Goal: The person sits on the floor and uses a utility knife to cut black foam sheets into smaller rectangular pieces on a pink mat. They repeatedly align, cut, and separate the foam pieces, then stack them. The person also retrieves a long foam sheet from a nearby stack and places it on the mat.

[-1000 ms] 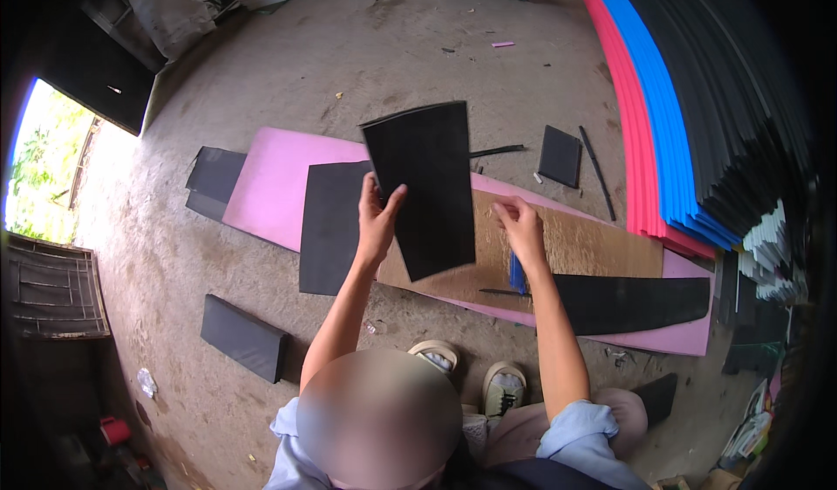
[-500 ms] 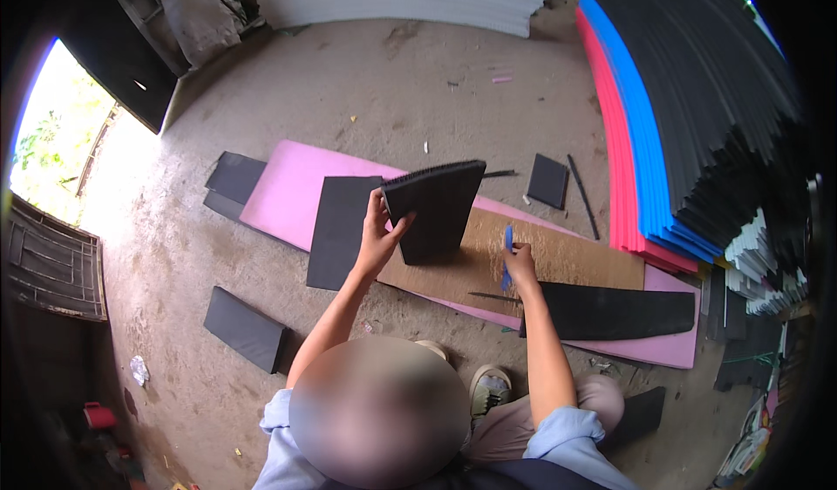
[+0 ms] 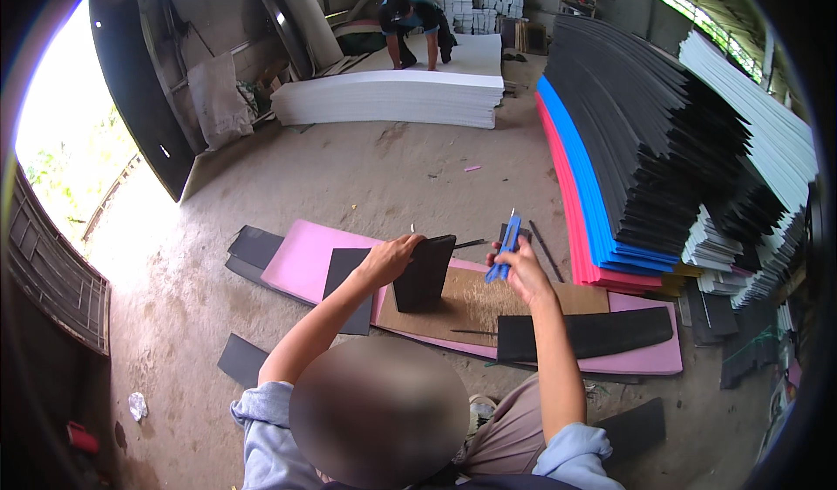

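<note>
Black slab (image 3: 425, 274): far face hidden; left hand (image 3: 390, 261) covers upper corner.

Co-worker (image 3: 415, 24) bent over white sheet stack (image 3: 388, 102).

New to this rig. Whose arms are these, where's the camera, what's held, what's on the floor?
No robot here: these are a person's bare arms. The view comes from the left of two fisheye cameras worn on that person's head, looking down, so straight edges bend near the rim. The left hand grips a black block standing upright on a brown board. The right hand holds a blue cutter, its tip pointing up. Under the board, on the floor, lies a long pink sheet; a black strip lies toward its right end. Farther back, another person bends over a stack of white sheets.
</note>
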`<state>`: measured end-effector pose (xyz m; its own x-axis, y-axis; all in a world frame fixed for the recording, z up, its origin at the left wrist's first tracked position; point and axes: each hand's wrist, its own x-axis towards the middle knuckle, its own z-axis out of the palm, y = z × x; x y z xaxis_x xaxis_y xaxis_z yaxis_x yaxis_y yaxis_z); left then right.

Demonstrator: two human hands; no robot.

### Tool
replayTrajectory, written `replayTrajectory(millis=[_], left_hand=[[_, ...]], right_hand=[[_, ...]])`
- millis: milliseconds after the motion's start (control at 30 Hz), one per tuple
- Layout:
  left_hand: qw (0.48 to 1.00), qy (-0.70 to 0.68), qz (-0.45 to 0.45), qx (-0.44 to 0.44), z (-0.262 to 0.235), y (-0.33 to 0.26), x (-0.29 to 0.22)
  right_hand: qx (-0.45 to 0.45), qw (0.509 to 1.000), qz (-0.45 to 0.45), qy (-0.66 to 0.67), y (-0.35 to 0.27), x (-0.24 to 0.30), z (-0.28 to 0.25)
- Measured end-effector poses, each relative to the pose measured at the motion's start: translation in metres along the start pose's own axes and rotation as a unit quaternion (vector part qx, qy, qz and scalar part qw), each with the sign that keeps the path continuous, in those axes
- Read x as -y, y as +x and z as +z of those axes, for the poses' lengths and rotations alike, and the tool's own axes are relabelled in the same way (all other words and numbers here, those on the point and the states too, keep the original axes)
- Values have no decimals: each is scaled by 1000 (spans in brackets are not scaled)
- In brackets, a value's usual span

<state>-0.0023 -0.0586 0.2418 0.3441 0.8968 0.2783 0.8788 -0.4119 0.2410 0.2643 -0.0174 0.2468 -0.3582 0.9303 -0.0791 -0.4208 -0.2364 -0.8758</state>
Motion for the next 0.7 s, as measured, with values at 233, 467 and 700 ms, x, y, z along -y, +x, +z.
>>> replayTrajectory(millis=[233, 467, 700], left_hand=[[998, -4, -48, 27, -2, -19, -18], [989, 135, -2, -67, 3, -17, -27], [994, 92, 28, -50, 13, 9, -45]], right_hand=[[45, 992, 17, -115, -24, -20, 5], [-75, 900, -87, -420, -14, -59, 17], [-74, 839, -69, -534, -31, -62, 42]])
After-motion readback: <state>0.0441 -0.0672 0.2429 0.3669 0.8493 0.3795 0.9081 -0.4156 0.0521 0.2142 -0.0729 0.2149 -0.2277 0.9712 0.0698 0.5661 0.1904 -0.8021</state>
